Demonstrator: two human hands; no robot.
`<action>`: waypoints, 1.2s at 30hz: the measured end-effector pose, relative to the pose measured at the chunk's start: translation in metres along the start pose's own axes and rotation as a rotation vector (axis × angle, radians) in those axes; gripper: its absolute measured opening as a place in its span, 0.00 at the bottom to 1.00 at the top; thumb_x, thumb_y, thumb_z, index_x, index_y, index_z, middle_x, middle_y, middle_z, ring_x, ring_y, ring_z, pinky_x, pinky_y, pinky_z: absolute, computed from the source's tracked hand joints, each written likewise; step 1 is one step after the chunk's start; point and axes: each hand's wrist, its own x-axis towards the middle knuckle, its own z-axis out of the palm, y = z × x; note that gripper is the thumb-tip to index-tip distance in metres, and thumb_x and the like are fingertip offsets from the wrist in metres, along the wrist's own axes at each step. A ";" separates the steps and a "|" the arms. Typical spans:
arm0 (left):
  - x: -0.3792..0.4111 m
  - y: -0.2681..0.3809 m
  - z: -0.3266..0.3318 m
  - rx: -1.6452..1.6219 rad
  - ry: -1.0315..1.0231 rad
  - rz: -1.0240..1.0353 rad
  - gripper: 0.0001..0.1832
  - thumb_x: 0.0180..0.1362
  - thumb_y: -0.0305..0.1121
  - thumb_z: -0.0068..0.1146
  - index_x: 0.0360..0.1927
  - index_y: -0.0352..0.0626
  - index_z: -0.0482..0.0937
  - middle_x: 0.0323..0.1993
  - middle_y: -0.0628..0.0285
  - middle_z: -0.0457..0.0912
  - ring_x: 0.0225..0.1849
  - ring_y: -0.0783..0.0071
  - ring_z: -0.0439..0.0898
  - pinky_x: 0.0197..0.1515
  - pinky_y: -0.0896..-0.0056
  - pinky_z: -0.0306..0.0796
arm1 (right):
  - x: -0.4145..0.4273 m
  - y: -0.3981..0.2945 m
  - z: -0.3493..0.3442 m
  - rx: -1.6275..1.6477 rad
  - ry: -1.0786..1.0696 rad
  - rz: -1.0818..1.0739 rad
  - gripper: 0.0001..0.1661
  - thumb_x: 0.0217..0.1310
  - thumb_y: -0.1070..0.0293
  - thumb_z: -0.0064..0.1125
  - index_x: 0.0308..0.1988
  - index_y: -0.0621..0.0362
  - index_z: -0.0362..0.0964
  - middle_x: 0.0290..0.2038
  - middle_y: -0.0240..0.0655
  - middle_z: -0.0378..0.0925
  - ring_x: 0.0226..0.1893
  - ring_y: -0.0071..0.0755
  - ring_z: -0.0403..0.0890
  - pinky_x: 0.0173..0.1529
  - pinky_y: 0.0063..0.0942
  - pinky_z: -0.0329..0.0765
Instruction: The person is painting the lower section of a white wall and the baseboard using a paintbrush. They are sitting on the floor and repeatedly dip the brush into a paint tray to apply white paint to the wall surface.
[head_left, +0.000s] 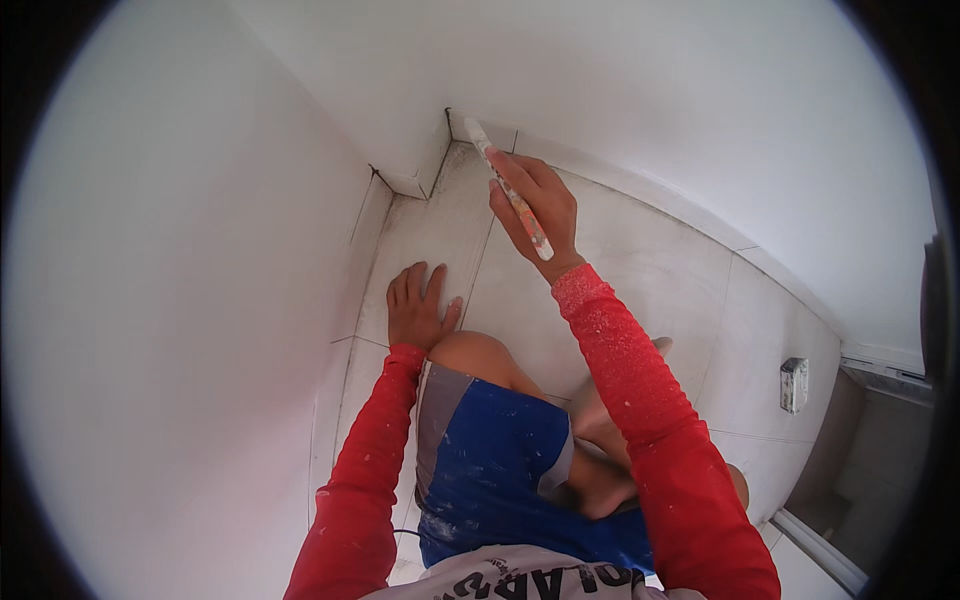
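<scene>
My right hand (541, 204) grips a paint-stained paintbrush handle or similar slim tool (517, 196); its exact kind is unclear. The tool's whitish far end lies at the top edge of the tiled baseboard (484, 135), close to the inner wall corner. Flat on the floor tile (431, 232) at the left, my left hand (420, 307) rests with fingers spread and holds nothing. Both red sleeves carry white dust and specks.
White walls (637, 82) with a stepped corner (405, 169) surround the floor. A small paint-spattered box-shaped object (793, 385) stands on the tiles at the right, near a doorway with a pale threshold (821, 551). My folded legs occupy the floor below my hands.
</scene>
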 end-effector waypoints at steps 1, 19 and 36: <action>-0.001 0.000 0.002 -0.014 -0.014 -0.002 0.30 0.57 0.48 0.57 0.61 0.45 0.72 0.60 0.50 0.67 0.62 0.48 0.63 0.65 0.44 0.56 | 0.007 0.001 0.013 -0.002 0.009 -0.016 0.29 0.52 0.78 0.65 0.55 0.45 0.76 0.39 0.33 0.81 0.35 0.35 0.81 0.39 0.29 0.79; 0.005 0.005 -0.005 0.036 0.004 0.025 0.29 0.63 0.51 0.51 0.62 0.43 0.71 0.59 0.49 0.67 0.61 0.49 0.65 0.64 0.44 0.58 | -0.062 0.054 -0.164 -0.541 0.126 0.094 0.24 0.52 0.77 0.64 0.52 0.50 0.80 0.39 0.36 0.83 0.35 0.35 0.84 0.39 0.28 0.81; 0.004 -0.002 0.001 0.081 0.016 0.065 0.26 0.63 0.47 0.53 0.62 0.48 0.72 0.60 0.52 0.69 0.63 0.51 0.65 0.64 0.48 0.58 | -0.020 0.077 -0.098 -0.532 -0.059 -0.197 0.30 0.44 0.70 0.68 0.51 0.35 0.78 0.40 0.25 0.79 0.34 0.29 0.81 0.34 0.26 0.79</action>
